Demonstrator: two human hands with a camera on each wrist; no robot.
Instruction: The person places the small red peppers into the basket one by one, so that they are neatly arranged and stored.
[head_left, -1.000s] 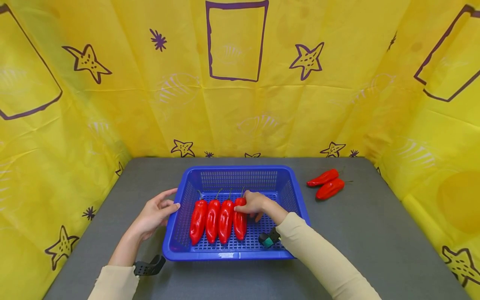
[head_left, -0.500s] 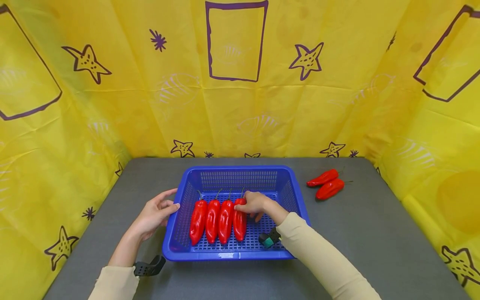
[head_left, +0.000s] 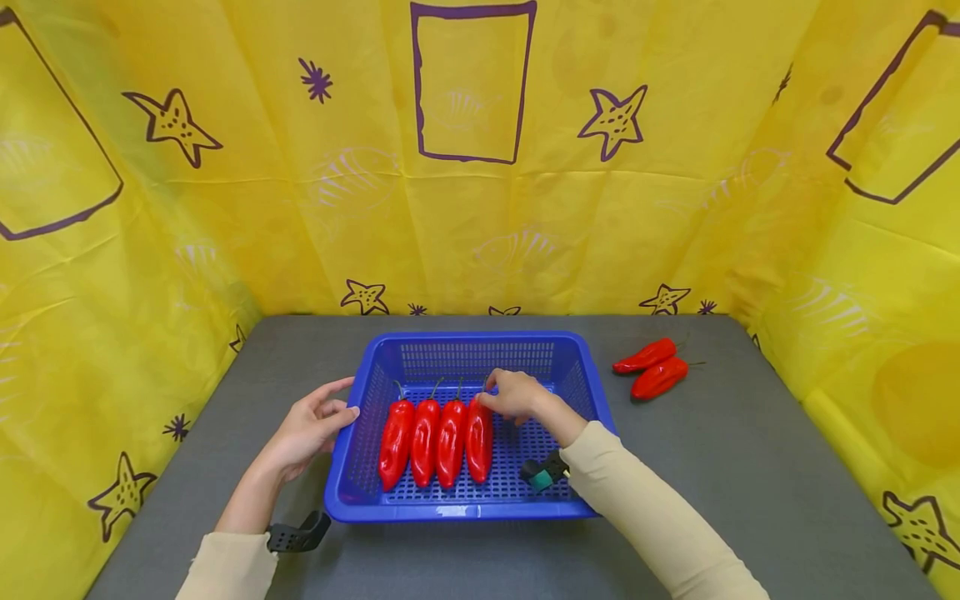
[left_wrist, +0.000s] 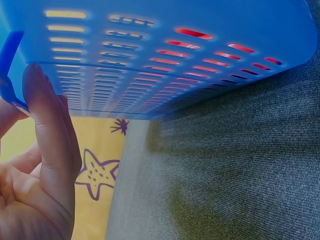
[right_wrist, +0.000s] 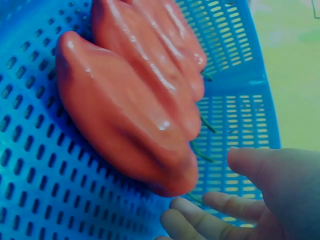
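Several red chili peppers [head_left: 452, 442] lie side by side in a blue plastic basket [head_left: 352, 450], green stems toward the far side. My left hand [head_left: 306, 429] holds the basket's left rim, thumb over the edge and fingers along the outside wall. My right hand [head_left: 513, 396] is inside the basket, above the stem end of the rightmost chili pepper [head_left: 479, 446]. In the right wrist view, thumb and fingers [right_wrist: 185, 220] are spread apart beside that pepper's stem end, with nothing between them.
Two more red chili peppers [head_left: 660, 377] lie on the grey table [head_left: 720, 467] to the right of the basket. A yellow patterned cloth [head_left: 480, 225] hangs around the back and sides.
My right hand has lifted off the rightmost chili pepper and moved slightly up and away, its fingers loosening. The left hand, basket and peppers stay in place.
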